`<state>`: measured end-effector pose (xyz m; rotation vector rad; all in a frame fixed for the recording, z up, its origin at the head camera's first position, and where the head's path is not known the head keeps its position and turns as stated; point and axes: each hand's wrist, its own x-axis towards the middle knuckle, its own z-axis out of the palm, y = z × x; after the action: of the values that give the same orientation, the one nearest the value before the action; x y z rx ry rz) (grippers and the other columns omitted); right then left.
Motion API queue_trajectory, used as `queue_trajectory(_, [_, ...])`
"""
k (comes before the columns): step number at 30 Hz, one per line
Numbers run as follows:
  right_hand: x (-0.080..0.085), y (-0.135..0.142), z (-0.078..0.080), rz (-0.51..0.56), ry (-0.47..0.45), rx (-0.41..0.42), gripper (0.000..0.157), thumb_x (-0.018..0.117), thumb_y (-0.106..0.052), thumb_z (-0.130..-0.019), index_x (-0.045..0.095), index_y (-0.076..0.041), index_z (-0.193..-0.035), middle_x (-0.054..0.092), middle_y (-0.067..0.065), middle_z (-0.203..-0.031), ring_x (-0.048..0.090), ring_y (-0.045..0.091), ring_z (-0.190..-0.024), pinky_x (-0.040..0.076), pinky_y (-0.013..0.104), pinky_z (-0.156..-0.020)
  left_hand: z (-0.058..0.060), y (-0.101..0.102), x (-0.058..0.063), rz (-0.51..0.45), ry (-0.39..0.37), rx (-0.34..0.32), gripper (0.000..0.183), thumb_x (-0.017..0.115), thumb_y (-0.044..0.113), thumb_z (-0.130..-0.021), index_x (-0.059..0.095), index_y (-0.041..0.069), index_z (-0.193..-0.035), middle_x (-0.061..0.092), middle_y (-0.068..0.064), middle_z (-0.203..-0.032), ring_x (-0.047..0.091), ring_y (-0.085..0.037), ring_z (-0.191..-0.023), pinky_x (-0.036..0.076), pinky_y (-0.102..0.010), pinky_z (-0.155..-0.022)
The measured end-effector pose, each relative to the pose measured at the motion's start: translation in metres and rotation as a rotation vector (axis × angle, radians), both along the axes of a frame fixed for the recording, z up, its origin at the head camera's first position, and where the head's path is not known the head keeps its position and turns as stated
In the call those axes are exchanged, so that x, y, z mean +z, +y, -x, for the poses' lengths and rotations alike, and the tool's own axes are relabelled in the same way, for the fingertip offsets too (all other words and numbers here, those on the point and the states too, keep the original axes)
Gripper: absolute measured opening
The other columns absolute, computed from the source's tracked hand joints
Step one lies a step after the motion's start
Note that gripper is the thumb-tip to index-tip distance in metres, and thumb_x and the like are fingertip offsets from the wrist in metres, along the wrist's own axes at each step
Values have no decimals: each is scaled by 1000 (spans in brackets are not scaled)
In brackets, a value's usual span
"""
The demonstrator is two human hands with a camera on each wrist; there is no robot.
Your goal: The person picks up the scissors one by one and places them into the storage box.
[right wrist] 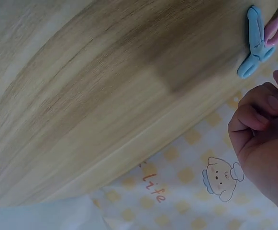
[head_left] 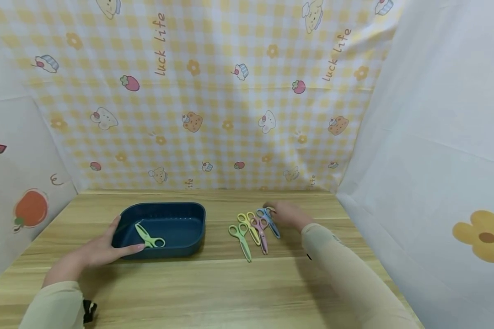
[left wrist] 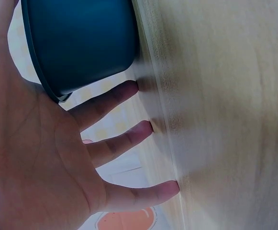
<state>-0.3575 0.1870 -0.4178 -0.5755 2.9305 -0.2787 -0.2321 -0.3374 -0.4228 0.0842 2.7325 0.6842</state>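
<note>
My left hand (head_left: 100, 249), fingers straight, seemingly steadies the tray (head_left: 177, 252); right of it, my right hand (head_left: 288, 214) curls by blue scissors (right wrist: 257, 40); its grip I can't tell.

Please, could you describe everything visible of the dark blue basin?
The dark blue basin is a rounded rectangle, open at the top, with smooth, plastic-looking walls. It stands upright on the table. One pair of green scissors lies inside. The left hand touches the basin's left end and near rim.
</note>
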Motion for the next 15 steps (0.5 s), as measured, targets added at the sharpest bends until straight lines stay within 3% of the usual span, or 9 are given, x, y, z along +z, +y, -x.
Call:
queue_trajectory(3, [-1, -4, -1, -31, -34, -9, 41, 46, -19, -112, 61, -26, -150, 67, 14, -149, 67, 33, -128, 55, 56, -103, 0, 0, 0, 0, 3, 1, 131, 53, 76, -97, -28, -6, -160, 8, -58, -158, 29, -77, -141, 39, -82, -106])
queue_trajectory(9, [-5, -6, 1, -89, -82, -51, 46, 45, -18, -111, 58, -30, -154, 63, 14, -153, 66, 29, -114, 54, 45, -83, 0, 1, 1, 2, 0, 4, 132, 54, 77, -97, -29, -5, -160, 8, -58, -158, 29, -78, -141, 39, -82, -106])
queue_trajectory(15, [-8, -4, 3, -73, -105, -73, 48, 45, -19, -111, 55, -31, -156, 62, 15, -153, 66, 28, -98, 49, 40, -68, -1, 1, 2, -3, -1, 7, 132, 54, 77, -97, -28, -6, -160, 7, -58, -158, 28, -78, -141, 38, -82, -107])
